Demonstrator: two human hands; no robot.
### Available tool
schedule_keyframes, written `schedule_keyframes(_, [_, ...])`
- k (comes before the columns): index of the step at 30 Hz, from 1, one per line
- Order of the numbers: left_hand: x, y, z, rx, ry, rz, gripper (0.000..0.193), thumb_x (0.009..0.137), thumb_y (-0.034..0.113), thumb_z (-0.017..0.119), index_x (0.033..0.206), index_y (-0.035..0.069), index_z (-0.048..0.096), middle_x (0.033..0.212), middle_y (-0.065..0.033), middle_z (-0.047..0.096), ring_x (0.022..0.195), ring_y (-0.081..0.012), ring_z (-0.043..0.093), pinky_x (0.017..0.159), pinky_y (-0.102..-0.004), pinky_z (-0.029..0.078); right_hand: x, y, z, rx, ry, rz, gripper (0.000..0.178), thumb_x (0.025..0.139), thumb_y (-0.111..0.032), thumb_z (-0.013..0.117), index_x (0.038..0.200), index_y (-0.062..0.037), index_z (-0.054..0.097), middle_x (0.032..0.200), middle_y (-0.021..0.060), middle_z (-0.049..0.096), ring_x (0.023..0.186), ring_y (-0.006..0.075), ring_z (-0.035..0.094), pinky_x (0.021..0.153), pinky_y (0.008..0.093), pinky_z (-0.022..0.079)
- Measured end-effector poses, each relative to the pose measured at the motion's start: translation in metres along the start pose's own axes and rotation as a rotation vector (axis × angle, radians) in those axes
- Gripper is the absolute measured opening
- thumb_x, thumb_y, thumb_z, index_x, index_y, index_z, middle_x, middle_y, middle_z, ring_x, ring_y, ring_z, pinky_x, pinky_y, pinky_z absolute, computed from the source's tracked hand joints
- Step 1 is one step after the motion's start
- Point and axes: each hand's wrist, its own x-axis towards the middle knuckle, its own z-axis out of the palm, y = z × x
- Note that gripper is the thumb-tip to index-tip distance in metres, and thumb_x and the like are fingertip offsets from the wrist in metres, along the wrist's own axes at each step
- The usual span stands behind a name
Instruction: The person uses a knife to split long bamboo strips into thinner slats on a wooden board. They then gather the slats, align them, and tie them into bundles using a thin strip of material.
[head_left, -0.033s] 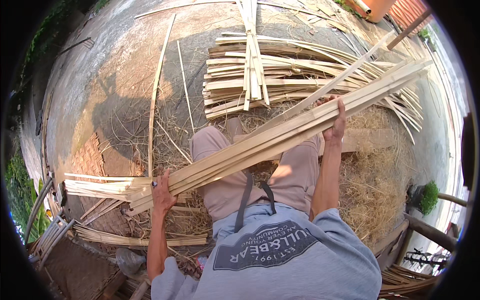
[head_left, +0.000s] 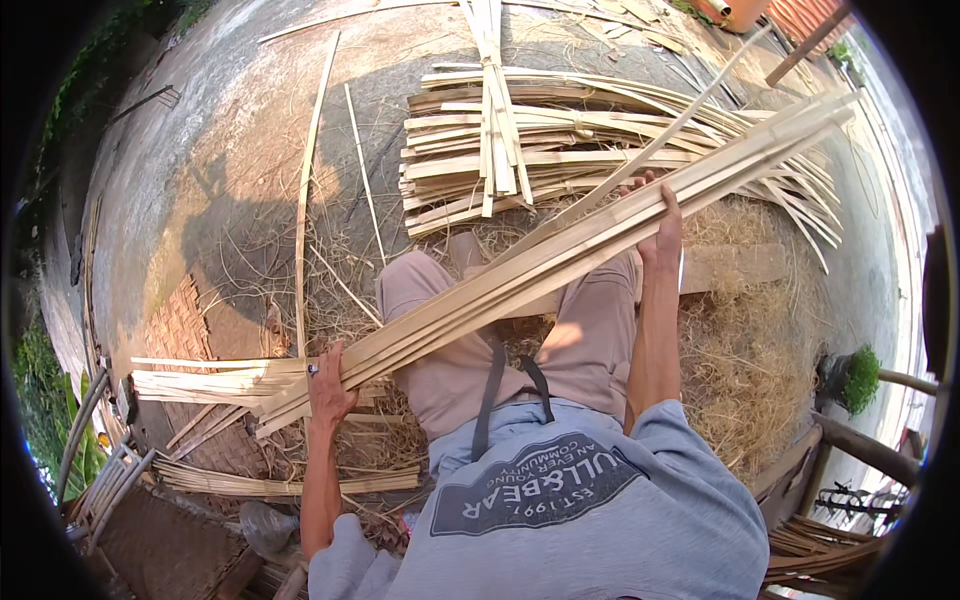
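Tipped slightly farther forward since the earlier frame: the right-hand ends of your bundle of pale strips (head_left: 540, 278) and of the loose strip (head_left: 690, 112) behind it.

You hold the bundle slantwise over your thighs, your left hand (head_left: 330, 385) clasping it near its lower end, your right hand (head_left: 660, 235) supporting it farther up, both grips full of strips; the wide spacing probably keeps such long pieces level and aligned. Your left forearm runs nearly straight; your right forearm rises upright beside your knee, fingertips showing past the far edge.
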Motion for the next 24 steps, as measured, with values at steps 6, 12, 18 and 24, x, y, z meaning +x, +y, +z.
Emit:
schedule_keyframes(6, [0.010, 0.000, 0.033, -0.116, 0.059, 0.098, 0.079, 0.073, 0.011, 0.077, 0.146, 0.008, 0.045, 0.108, -0.0185, 0.058, 0.096, -0.0401, 0.059, 0.080, -0.0470, 0.049, 0.019, -0.002, 0.034, 0.135, -0.104, -0.030, 0.056, 0.100, -0.032, 0.062, 0.144, -0.0034, 0.046, 0.135, 0.0146, 0.058, 0.127, 0.0280, 0.057, 0.110, 0.0447, 0.047])
schedule_keyframes(12, [0.012, 0.029, 0.026, -0.088, 0.145, 0.090, 0.078, 0.071, 0.011, 0.073, 0.144, 0.007, 0.048, 0.100, -0.0159, 0.059, 0.092, -0.0363, 0.060, 0.075, -0.0459, 0.048, 0.096, 0.012, 0.054, -0.069, 0.019, 0.004, 0.064, 0.109, -0.049, 0.027, 0.150, -0.0007, 0.036, 0.148, 0.0220, 0.047, 0.134, 0.0358, 0.050, 0.116, 0.0504, 0.041])
schedule_keyframes(18, [0.034, 0.086, -0.005, -0.044, 0.122, -0.049, 0.071, 0.073, 0.017, 0.068, 0.142, 0.009, 0.053, 0.097, -0.0134, 0.061, 0.078, -0.0326, 0.063, 0.077, -0.0442, 0.047, 0.120, 0.061, 0.011, -0.390, 0.059, -0.114, 0.062, 0.105, -0.036, 0.048, 0.150, 0.0044, 0.033, 0.151, 0.0212, 0.045, 0.134, 0.0362, 0.050, 0.114, 0.0487, 0.040])
schedule_keyframes(24, [0.029, 0.117, -0.010, -0.039, 0.014, -0.200, 0.081, 0.070, 0.015, 0.072, 0.148, 0.016, 0.050, 0.106, -0.0147, 0.060, 0.086, -0.0324, 0.065, 0.083, -0.0471, 0.048, -0.028, 0.142, 0.085, -1.432, -0.488, -0.660, 0.039, 0.102, -0.024, 0.059, 0.134, -0.0018, 0.058, 0.145, 0.0192, 0.054, 0.138, 0.0365, 0.048, 0.120, 0.0467, 0.028])
